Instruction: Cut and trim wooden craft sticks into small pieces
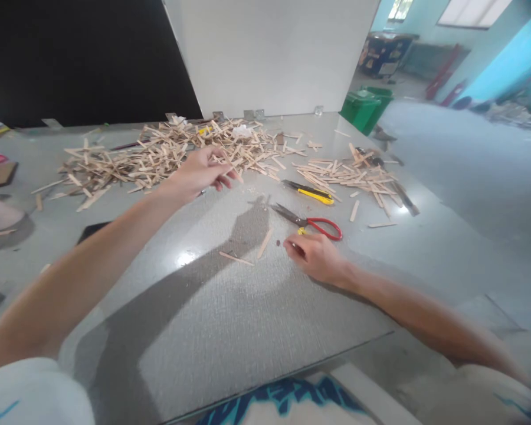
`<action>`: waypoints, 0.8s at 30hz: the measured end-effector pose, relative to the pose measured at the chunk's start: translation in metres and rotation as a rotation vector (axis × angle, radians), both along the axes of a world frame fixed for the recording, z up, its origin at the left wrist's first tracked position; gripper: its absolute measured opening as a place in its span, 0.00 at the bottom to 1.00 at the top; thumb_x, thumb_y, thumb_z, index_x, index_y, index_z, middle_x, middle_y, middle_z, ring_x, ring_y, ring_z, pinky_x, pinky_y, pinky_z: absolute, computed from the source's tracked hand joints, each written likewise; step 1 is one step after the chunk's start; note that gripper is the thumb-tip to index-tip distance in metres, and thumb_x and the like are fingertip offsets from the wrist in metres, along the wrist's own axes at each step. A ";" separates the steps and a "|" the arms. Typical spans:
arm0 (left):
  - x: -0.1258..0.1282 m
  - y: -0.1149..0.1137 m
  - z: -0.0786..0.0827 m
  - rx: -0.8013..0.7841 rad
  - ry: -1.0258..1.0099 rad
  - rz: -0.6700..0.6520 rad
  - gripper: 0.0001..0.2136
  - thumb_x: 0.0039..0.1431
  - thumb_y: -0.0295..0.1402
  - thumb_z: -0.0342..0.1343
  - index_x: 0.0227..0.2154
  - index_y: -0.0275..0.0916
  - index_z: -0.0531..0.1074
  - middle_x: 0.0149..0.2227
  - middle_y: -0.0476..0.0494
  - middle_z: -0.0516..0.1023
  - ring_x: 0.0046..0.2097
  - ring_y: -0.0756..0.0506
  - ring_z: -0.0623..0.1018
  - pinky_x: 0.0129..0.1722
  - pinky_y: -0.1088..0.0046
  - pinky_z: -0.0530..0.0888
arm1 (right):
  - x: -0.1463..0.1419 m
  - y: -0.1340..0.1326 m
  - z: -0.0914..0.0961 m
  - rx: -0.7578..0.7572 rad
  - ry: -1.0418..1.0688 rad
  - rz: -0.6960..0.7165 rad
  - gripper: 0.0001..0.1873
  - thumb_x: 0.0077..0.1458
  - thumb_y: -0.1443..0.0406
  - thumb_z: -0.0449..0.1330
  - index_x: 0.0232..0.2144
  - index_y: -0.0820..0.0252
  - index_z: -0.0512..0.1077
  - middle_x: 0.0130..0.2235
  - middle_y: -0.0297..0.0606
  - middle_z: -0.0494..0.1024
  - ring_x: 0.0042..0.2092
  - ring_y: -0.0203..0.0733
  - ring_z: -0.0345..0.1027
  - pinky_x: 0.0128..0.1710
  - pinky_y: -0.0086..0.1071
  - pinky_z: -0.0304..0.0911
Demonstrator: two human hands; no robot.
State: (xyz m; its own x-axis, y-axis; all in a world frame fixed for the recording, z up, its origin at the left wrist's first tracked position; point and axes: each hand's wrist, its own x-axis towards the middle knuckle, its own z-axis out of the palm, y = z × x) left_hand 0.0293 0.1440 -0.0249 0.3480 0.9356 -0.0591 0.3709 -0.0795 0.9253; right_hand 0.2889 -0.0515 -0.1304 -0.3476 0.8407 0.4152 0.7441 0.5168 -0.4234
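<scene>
My left hand (201, 174) reaches out over the near edge of a large heap of thin wooden sticks (159, 156), its fingers curled and pinched around one stick. My right hand (314, 255) rests on the grey table (230, 319), fingers loosely curled, just below the red-handled scissors (312, 221); nothing shows in it. Two loose sticks (250, 251) lie on the table between my hands.
A yellow utility knife (312, 193) lies beyond the scissors. A smaller pile of sticks (354, 174) sits at the right. A white board (269, 56) and a black board (79, 59) stand at the table's far edge. A green bin (363, 107) stands beyond.
</scene>
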 end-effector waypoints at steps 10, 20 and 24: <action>-0.023 0.027 -0.043 0.421 0.290 0.117 0.08 0.70 0.22 0.62 0.49 0.31 0.74 0.27 0.60 0.72 0.37 0.53 0.70 0.41 0.83 0.63 | 0.001 -0.004 -0.001 -0.065 0.036 -0.002 0.32 0.81 0.53 0.48 0.25 0.58 0.73 0.22 0.36 0.71 0.24 0.37 0.61 0.28 0.35 0.52; -0.023 -0.039 -0.048 0.298 0.405 -0.391 0.09 0.63 0.23 0.63 0.40 0.40 0.86 0.40 0.44 0.89 0.40 0.45 0.83 0.43 0.73 0.72 | 0.002 0.001 -0.006 -0.073 -0.008 0.012 0.18 0.75 0.67 0.52 0.58 0.61 0.77 0.32 0.39 0.83 0.31 0.42 0.75 0.34 0.33 0.64; -0.030 -0.068 -0.047 0.247 0.491 -0.618 0.06 0.61 0.27 0.65 0.35 0.42 0.87 0.36 0.45 0.89 0.35 0.45 0.83 0.38 0.72 0.70 | 0.001 0.002 -0.009 -0.089 -0.040 0.043 0.15 0.74 0.68 0.55 0.53 0.60 0.80 0.36 0.42 0.87 0.35 0.45 0.80 0.37 0.35 0.68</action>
State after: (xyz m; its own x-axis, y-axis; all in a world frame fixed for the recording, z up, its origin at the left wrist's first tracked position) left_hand -0.0005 0.0764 -0.0724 0.7919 0.5903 -0.1561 0.5515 -0.5816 0.5980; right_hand 0.2897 -0.0495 -0.1394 -0.3991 0.8573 0.3252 0.7389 0.5107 -0.4395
